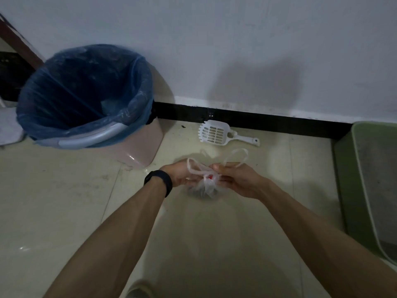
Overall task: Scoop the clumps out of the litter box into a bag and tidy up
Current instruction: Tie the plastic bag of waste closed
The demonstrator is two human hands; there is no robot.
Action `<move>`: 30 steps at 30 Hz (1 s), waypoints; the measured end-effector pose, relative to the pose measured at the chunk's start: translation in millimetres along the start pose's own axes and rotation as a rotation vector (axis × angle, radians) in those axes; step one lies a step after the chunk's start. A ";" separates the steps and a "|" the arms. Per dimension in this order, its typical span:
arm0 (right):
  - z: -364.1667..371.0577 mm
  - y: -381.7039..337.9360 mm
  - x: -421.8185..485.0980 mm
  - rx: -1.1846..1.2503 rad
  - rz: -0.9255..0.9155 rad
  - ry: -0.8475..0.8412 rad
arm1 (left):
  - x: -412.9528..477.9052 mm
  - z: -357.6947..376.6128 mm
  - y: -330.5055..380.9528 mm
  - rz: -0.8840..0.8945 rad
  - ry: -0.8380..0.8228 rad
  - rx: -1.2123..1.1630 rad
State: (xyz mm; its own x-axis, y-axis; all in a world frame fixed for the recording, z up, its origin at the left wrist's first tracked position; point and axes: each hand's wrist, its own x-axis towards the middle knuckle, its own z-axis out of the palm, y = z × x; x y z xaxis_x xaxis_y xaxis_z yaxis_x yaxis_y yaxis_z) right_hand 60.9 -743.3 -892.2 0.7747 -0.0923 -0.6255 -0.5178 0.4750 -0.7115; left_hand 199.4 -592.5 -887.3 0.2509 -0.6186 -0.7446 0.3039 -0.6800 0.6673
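litter box (345, 179): green, open-topped, on the floor (64, 211) at the right edge of view, by the wall; grey litter inside. bag (207, 186): small, clear plastic with a red mark and dark contents gathered at its bottom. it is held above the floor between both hands, with two handle loops standing up. scoop (214, 134): white, slotted, flat on the floor near the black skirting, beyond the hands, touched by neither. left hand (179, 174), black wristband (159, 180) on the wrist: fingers curled, pinching one handle. right hand (238, 179): fingers curled, pinching the bag at its neck. both forearms reach forward. bin (141, 143): pink, fitted with a blue liner (64, 93), at left by the wall; contents too dark to tell.
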 end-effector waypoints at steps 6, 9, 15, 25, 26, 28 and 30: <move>7.6 -7.1 -1.9 -0.262 -0.120 0.132 | -1.7 -7.1 5.4 -0.062 -0.022 0.033; 10.2 -7.2 1.3 -0.661 -0.179 0.221 | -3.3 -6.1 6.2 -0.048 -0.019 0.080; 23.4 -14.3 -2.2 -1.311 -0.356 0.304 | -5.8 -0.8 10.9 -0.043 0.016 0.089; 19.3 -3.5 1.3 -0.970 -0.435 0.476 | -12.7 -7.2 9.1 -0.024 -0.036 0.045; 18.6 -2.5 0.9 -0.951 -0.447 0.486 | -12.5 -6.0 10.1 -0.016 -0.031 0.046; 17.3 -1.1 -1.3 -0.911 -0.468 0.509 | -13.3 -4.8 12.1 -0.002 -0.027 0.052; 17.3 -0.8 -4.6 -0.874 -0.473 0.524 | -13.2 -6.2 11.8 0.000 -0.040 0.061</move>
State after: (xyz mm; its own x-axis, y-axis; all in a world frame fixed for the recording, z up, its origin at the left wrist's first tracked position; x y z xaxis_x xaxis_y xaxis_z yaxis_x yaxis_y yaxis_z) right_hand 64.0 -728.1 -883.2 0.8194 -0.5549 -0.1438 -0.4478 -0.4631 -0.7649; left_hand 205.3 -590.0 -869.6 0.2141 -0.6329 -0.7441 0.2473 -0.7018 0.6681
